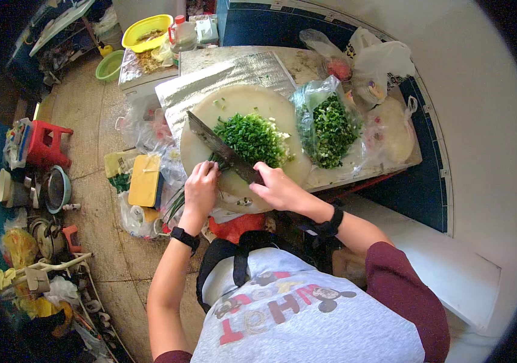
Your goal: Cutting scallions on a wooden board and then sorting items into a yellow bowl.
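A heap of chopped green onions lies on a round, pale cutting board. My right hand grips a broad kitchen knife, its dark blade slanting up and left across the board beside the heap. At the board's lower left, my left hand is closed around a bunch of long green onion stalks, whose ends trail past the board's edge. The cut end of the bunch is mostly hidden by my fingers and the blade. A clear plastic bag of chopped greens stands right of the board.
Silver foil sheeting lies under the board. White plastic bags sit at the table's back right. A yellow basin and a plastic jug stand at the back left. Left of the table are a yellow-lidded box and a red stool.
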`<state>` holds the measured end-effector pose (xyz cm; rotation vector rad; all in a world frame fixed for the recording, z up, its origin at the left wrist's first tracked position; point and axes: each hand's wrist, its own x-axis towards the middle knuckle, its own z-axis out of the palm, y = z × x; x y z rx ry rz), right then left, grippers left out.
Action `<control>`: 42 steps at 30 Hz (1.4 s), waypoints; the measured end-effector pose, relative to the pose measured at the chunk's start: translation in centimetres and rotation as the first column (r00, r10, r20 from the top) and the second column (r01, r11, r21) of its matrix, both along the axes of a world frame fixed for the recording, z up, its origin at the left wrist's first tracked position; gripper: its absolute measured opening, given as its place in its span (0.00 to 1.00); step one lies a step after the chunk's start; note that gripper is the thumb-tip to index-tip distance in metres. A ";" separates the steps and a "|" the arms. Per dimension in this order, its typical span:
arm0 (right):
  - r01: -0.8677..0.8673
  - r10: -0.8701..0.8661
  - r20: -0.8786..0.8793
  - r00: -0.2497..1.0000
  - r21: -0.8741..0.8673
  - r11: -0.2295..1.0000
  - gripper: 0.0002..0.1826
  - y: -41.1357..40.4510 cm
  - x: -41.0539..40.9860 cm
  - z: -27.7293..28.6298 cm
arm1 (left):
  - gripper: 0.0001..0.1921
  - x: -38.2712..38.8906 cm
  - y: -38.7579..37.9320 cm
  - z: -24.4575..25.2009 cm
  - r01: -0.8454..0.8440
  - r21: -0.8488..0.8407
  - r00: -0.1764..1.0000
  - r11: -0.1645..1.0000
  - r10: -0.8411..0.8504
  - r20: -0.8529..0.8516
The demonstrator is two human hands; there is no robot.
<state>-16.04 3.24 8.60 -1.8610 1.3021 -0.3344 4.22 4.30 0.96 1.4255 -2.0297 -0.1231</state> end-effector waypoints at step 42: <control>0.101 -0.102 0.050 0.994 0.026 0.995 0.19 -0.5 -2.5 0.5 | 0.18 -1.3 -1.1 1.4 0.041 0.125 0.999 0.991 -0.037 -0.038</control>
